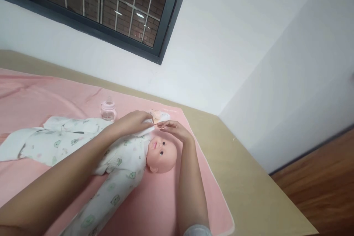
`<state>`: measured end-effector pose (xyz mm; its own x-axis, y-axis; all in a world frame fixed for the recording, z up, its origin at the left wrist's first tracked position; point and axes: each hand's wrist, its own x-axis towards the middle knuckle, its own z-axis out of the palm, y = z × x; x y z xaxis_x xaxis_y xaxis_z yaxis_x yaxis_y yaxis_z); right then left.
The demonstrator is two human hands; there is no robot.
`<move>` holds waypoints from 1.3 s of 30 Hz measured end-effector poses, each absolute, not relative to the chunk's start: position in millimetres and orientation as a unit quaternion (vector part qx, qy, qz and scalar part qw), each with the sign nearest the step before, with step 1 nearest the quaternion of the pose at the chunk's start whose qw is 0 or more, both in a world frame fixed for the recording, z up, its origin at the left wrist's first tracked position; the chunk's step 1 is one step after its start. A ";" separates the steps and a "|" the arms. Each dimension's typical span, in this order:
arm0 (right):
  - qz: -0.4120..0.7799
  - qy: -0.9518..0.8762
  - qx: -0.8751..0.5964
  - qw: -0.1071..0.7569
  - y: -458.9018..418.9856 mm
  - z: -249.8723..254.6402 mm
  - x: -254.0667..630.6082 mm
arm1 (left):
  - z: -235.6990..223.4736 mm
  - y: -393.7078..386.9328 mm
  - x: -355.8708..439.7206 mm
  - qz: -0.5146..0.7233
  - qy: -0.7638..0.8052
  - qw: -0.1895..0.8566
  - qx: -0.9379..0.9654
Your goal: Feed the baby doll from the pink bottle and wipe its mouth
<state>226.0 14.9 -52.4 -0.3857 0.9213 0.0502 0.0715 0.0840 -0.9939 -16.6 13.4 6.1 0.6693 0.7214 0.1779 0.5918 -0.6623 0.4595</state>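
Note:
A baby doll lies on its back, head to the right, dressed in white printed clothes. My left hand reaches over its chest and is closed around the far sleeve near the cuff. Close by, my right hand arches above the doll's head with fingers pinched together at the sleeve's end. Whatever lies between those fingertips is too small to make out. Just behind both hands rests a small white and orange printed cloth item, partly hidden.
A pink baby bottle stands upright beyond the doll. Under everything spreads a pink blanket on a light wooden table. A white wall with a barred window rises behind the table.

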 end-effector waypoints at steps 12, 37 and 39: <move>0.440 -0.682 -0.457 0.365 -6.7 -10.8 200.8 | 3.8 30.9 -30.0 0.220 0.413 0.212 0.858; 0.529 -0.494 -0.516 0.459 85.8 -91.0 225.6 | 3.2 80.2 -117.2 0.338 0.573 0.216 0.715; 0.538 -0.488 -0.517 0.452 83.2 -94.7 226.3 | -1.0 86.1 -122.1 0.341 0.586 0.208 0.705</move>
